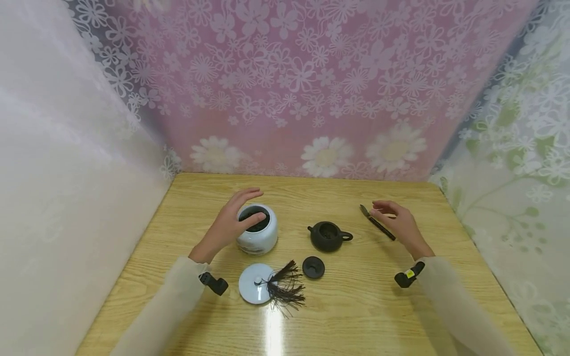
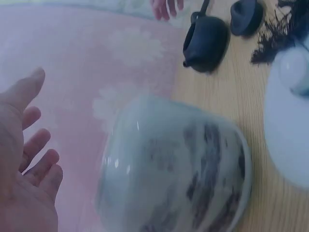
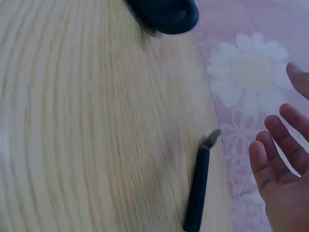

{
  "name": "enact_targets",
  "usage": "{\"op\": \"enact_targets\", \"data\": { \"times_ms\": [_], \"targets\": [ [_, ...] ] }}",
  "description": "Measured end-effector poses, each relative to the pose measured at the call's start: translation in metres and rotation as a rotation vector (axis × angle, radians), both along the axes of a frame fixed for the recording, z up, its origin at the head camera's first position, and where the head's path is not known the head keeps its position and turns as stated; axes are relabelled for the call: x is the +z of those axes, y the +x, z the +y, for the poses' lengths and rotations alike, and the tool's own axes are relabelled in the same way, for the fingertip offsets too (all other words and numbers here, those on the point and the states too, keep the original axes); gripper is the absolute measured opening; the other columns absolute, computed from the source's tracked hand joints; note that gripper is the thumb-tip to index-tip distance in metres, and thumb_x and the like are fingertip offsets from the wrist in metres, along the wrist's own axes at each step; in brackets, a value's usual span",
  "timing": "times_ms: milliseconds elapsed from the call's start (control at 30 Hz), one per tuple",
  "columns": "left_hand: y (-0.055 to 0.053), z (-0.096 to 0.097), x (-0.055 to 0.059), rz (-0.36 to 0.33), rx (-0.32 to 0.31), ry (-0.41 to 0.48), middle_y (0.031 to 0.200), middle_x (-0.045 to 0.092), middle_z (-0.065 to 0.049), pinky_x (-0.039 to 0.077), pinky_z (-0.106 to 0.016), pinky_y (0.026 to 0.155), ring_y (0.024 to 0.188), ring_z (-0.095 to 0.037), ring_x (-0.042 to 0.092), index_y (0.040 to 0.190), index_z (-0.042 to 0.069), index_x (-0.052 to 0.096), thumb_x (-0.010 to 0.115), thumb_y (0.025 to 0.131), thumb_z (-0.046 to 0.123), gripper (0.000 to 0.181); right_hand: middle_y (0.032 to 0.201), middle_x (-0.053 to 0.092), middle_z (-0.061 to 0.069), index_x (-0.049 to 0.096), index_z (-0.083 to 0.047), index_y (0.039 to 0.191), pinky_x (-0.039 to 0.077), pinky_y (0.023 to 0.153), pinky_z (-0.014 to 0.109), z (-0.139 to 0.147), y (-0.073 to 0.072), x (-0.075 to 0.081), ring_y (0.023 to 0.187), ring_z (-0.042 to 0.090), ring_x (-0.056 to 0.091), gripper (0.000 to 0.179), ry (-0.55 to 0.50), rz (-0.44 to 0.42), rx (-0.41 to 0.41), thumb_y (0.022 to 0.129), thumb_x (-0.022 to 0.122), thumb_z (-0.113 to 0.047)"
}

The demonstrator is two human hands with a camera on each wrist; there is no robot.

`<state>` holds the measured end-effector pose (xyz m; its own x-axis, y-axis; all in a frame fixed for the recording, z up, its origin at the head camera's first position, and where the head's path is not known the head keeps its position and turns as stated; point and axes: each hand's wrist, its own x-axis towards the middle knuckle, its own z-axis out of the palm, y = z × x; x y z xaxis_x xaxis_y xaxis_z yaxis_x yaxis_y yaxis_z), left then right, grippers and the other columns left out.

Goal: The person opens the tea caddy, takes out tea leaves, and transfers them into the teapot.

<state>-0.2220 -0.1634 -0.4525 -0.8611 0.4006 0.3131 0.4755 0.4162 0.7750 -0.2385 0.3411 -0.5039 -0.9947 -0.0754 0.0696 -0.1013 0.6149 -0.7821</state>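
Observation:
My left hand [image 1: 231, 217], fingers loosely spread, hovers at the upper left of a white lidless jar [image 1: 258, 240] with dark contents. The left wrist view shows a dark painted pattern on the jar [image 2: 174, 169], beside the empty palm [image 2: 24, 159]. Over on the right, my right hand [image 1: 398, 222] is relaxed above a slim tool with a black handle [image 1: 382, 229] and a short leaf-shaped tip. In the right wrist view, that tool [image 3: 198, 188] lies on the table, apart from the bent fingers [image 3: 277, 145].
Between the hands stands a small dark teapot [image 1: 327, 238], uncovered, with its round lid [image 1: 313, 267] in front. A white jar lid [image 1: 255, 287] lies nearer, a dark stringy tassel [image 1: 287, 289] against it. Floral cloth [image 1: 311, 99] hangs behind the wooden table [image 1: 356, 306] and along both sides.

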Motion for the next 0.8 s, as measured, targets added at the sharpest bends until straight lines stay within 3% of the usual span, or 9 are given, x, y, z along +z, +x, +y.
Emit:
{"op": "enact_targets", "data": {
  "times_ms": [200, 333, 567, 700, 800],
  "targets": [
    [0.005, 0.030, 0.003, 0.074, -0.104, -0.030, 0.167, 0.051, -0.005, 0.040, -0.060, 0.126, 0.158, -0.030, 0.045, 0.157, 0.017, 0.059, 0.078, 0.105, 0.025, 0.057, 0.156, 0.060, 0.018, 0.057, -0.013, 0.158, 0.053, 0.113, 0.044, -0.024, -0.007, -0.008, 0.136, 0.032, 0.060, 0.058, -0.038, 0.018, 0.091, 0.109, 0.069, -0.042],
    [0.010, 0.049, 0.001, 0.106, -0.174, -0.058, 0.161, 0.057, -0.008, 0.046, -0.055, 0.122, 0.151, -0.031, 0.053, 0.152, 0.013, 0.063, 0.079, 0.104, 0.023, 0.052, 0.159, 0.055, 0.018, 0.054, -0.009, 0.159, 0.053, 0.114, 0.046, -0.037, -0.009, -0.015, 0.143, 0.041, 0.055, 0.059, -0.080, -0.004, 0.151, 0.110, 0.070, -0.037],
    [0.017, 0.080, -0.012, 0.035, -0.279, -0.162, 0.153, 0.064, -0.002, 0.051, -0.044, 0.119, 0.144, -0.022, 0.060, 0.148, 0.018, 0.067, 0.076, 0.105, 0.028, 0.045, 0.165, 0.049, 0.017, 0.049, -0.011, 0.163, 0.051, 0.117, 0.057, -0.056, -0.004, -0.029, 0.150, 0.045, 0.051, 0.066, -0.149, -0.109, 0.255, 0.107, 0.073, -0.036],
    [0.021, 0.095, -0.021, -0.020, -0.333, -0.212, 0.150, 0.066, -0.002, 0.052, -0.044, 0.117, 0.142, -0.022, 0.062, 0.148, 0.019, 0.067, 0.074, 0.107, 0.027, 0.042, 0.165, 0.051, 0.018, 0.051, -0.011, 0.162, 0.044, 0.122, 0.062, -0.065, -0.003, -0.037, 0.151, 0.045, 0.050, 0.065, -0.154, -0.103, 0.305, 0.105, 0.077, -0.030],
    [0.022, 0.103, -0.029, -0.068, -0.355, -0.258, 0.150, 0.066, 0.003, 0.052, -0.041, 0.116, 0.141, -0.018, 0.062, 0.148, 0.023, 0.067, 0.070, 0.109, 0.034, 0.041, 0.164, 0.052, 0.018, 0.053, -0.011, 0.161, 0.046, 0.120, 0.062, -0.072, 0.000, -0.040, 0.149, 0.046, 0.051, 0.066, -0.133, -0.087, 0.323, 0.103, 0.079, -0.029]
  ]
}}
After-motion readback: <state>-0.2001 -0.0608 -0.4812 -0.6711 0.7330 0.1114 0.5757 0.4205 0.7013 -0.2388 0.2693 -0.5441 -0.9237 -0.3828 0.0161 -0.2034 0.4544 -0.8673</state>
